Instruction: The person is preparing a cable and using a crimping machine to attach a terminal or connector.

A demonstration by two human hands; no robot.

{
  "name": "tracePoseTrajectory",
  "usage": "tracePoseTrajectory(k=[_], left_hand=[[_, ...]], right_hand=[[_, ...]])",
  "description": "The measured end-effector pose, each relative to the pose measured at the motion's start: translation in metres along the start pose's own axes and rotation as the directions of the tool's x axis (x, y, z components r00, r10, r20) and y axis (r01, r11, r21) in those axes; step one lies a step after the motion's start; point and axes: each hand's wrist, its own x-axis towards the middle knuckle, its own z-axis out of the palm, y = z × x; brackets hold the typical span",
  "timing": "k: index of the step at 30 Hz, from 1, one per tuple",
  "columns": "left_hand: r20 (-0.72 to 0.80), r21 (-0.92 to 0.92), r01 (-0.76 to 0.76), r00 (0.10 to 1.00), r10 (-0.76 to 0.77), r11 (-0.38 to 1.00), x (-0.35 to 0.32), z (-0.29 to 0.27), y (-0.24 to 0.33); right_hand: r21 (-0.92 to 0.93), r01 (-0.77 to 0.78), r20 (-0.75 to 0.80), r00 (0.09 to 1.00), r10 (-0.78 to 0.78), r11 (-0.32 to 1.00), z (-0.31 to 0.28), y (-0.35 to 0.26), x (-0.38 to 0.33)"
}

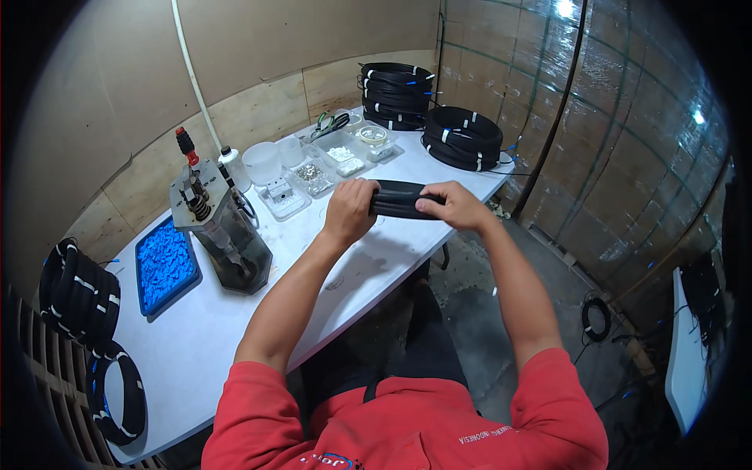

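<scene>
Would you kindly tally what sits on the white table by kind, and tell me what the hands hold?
Stacks of black cable coils on the table: 2 (tall stack, low stack)
Blue trays of blue parts: 1
Press tools: 1
White cups: 2 (larger, smaller)
Total: 6
The left hand and right hand grip one black coil bundle.

You have two hands up: left hand (348,210), right hand (454,205) | one black cable bundle (398,199) held | two coil stacks far right (395,94) (462,137) | two coil groups near left (78,294) (117,392) | one blue parts tray (166,265) | one press tool (223,227)
</scene>
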Motion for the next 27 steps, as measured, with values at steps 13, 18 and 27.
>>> tracePoseTrajectory(k=[13, 18, 27], left_hand=[[0.316, 0.088, 0.351, 0.878, -0.36, 0.932, 0.11, -0.047, 0.034], [0.052, 0.042, 0.287, 0.956, -0.289, 0.957, 0.11, -0.039, 0.019], [0.161, 0.264, 0.349, 0.903, -0.398, 0.899, 0.112, -0.025, -0.011]], right_hand=[[-0.665, 0.162, -0.173, 0.916, -0.362, 0.729, -0.023, -0.078, 0.045], [-0.593, 0.195, -0.084, 0.95, -0.301, 0.781, -0.042, -0.083, 0.07], [-0.862, -0.082, -0.131, 0.989, -0.063, 0.501, -0.04, -0.096, 0.104]])
